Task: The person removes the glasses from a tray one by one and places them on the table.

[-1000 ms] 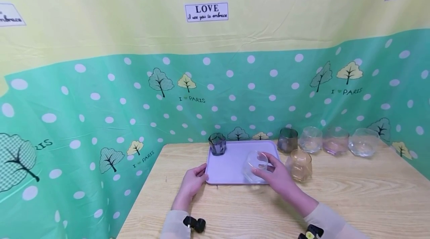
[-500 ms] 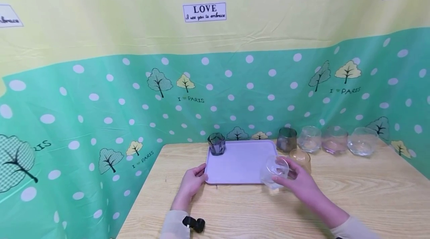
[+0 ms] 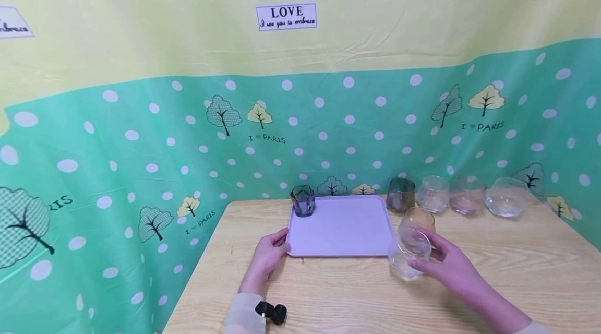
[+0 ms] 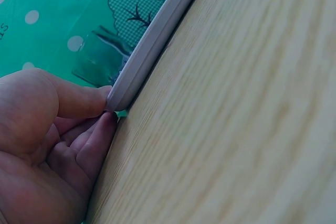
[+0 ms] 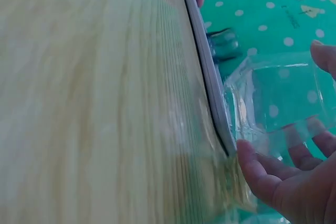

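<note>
A lilac tray lies flat on the wooden table. My left hand pinches its front left corner; in the left wrist view the thumb is at the edge with a finger beneath. My right hand grips a clear drinking glass by its sides, thumb opposite the fingers. That glass overlaps the tray's front right corner in the head view, tilted a little. A dark grey faceted glass stands at the tray's back left corner. Partly hidden behind the held glass is an amber glass.
Along the back right stand a dark glass, a clear glass, a pink glass and a wide clear glass. A green dotted curtain hangs right behind the wooden table.
My right hand has carried the clear glass rightward, from over the tray to its front right corner, in front of the amber glass. The left hand and the tray have stayed put.
</note>
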`<state>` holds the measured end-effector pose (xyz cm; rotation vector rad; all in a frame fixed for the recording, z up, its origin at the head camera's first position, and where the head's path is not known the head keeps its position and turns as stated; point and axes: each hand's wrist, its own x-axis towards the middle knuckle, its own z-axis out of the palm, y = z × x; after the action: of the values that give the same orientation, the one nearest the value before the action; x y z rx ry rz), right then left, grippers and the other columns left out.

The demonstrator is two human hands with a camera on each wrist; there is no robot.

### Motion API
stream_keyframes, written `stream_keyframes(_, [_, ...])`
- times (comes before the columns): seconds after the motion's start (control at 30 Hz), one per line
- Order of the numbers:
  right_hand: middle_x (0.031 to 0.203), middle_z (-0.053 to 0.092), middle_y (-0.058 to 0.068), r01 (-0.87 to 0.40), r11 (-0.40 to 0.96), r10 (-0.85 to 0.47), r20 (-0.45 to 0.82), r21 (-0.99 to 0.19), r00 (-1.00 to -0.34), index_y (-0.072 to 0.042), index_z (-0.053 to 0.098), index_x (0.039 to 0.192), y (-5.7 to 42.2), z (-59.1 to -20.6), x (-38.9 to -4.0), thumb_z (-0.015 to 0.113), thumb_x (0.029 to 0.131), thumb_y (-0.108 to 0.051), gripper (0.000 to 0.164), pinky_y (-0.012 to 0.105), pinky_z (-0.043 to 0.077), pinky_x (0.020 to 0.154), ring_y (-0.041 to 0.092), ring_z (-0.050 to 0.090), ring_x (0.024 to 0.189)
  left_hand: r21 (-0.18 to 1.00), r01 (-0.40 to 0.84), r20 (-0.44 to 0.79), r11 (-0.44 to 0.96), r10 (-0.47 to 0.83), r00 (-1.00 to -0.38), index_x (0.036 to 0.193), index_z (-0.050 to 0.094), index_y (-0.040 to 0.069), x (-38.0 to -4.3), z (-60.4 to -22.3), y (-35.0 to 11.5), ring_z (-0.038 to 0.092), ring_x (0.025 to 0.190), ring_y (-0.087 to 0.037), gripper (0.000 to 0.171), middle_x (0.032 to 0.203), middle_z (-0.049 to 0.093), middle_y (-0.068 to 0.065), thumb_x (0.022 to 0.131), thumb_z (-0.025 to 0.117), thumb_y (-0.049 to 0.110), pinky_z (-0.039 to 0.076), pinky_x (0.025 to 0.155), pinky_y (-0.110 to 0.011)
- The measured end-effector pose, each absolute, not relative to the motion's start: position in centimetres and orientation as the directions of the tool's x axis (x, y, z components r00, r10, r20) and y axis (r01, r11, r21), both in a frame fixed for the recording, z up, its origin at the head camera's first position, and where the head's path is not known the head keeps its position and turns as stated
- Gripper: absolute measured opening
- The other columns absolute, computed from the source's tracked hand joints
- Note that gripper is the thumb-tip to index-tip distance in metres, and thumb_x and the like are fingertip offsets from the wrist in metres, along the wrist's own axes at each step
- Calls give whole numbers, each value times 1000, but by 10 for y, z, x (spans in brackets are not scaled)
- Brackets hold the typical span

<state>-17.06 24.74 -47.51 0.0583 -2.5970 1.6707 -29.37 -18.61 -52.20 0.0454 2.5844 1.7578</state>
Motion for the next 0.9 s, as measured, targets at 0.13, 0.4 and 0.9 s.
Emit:
stream_keyframes(0.13, [159, 49, 27, -34, 470, -7, 35, -882, -999, -6, 43, 162, 265, -474, -160, 84, 95, -32, 83, 25, 60, 84, 43, 61, 133, 928, 15, 3, 373, 34, -999, 149, 59, -4, -293, -520, -185, 55, 142, -39, 50, 148, 61, -24, 99, 68, 1, 45, 118, -50])
stream_keyframes(0.4, [160, 45, 29, 22, 449, -5, -27, -893, -1000, -3, 37, 164, 301, -477, -149, 79, 99, -32, 83, 33, 65, 80, -1, 64, 114, 927, 28, 14, 375, 38, -999, 148, 59, -5, -294, -521, -186, 55, 141, -39, 50, 149, 61, -24, 99, 68, 1, 45, 118, -50])
stream_keyframes(0.9, [164, 38, 33, 72, 485, 82, -37, -871, -996, 1, 25, 167, 344, -479, -157, 73, 103, -42, 91, 26, 63, 82, -23, 51, 102, 925, 43, 27, 377, 48, -998, 148, 58, -8, -293, -519, -184, 55, 141, -40, 49, 149, 60, -26, 100, 67, -1, 46, 117, -50])
